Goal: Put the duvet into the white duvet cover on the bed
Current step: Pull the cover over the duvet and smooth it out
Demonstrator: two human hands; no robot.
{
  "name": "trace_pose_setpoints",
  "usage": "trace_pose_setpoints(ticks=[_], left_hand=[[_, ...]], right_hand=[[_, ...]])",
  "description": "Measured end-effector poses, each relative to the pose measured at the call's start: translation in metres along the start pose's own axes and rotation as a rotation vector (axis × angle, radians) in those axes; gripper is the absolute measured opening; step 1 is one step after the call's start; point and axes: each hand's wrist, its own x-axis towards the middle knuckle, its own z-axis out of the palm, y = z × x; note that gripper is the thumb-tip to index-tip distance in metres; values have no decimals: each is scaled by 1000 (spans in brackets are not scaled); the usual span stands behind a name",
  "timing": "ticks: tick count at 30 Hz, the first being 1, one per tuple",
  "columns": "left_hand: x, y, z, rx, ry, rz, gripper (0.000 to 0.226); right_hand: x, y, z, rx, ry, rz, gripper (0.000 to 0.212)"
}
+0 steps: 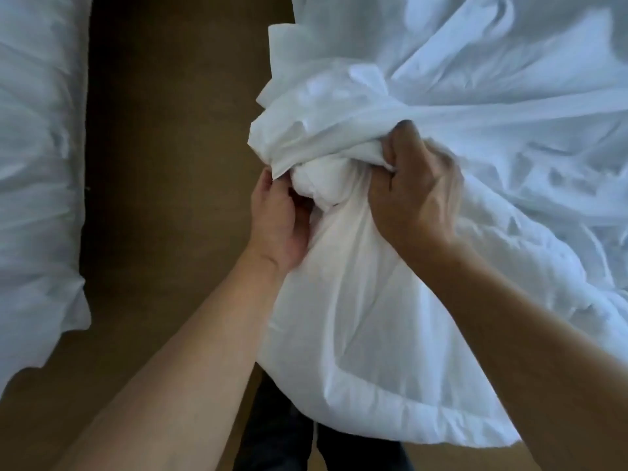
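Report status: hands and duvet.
Hands: left hand pinches duvet cover edge; right hand grips bunched cover. Corner of duvet at the opening, rest hanging outside. Nothing in the way.

Fingertips of left hand [277,215] and right hand [413,195] deep in duvet cover [492,96] folds

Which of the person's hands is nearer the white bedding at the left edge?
Left. The left hand grips the cover across the brown floor from that bedding; the right hand grips the cover farther right.
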Motion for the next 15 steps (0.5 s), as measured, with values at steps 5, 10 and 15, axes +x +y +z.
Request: trace_pose_setpoints(ticks=[5, 10, 15], left_hand=[[-21, -7, -8, 121, 67, 113, 24], [-15, -10, -21, 368, 133, 116, 24], [-3, -15, -18, 433, 120, 63, 21]], right_hand=[[-1, 1, 7, -154, -434, 132, 39], [-30, 11, 1, -46, -971, 34, 44], [7, 43, -9, 142, -935, 397, 23]])
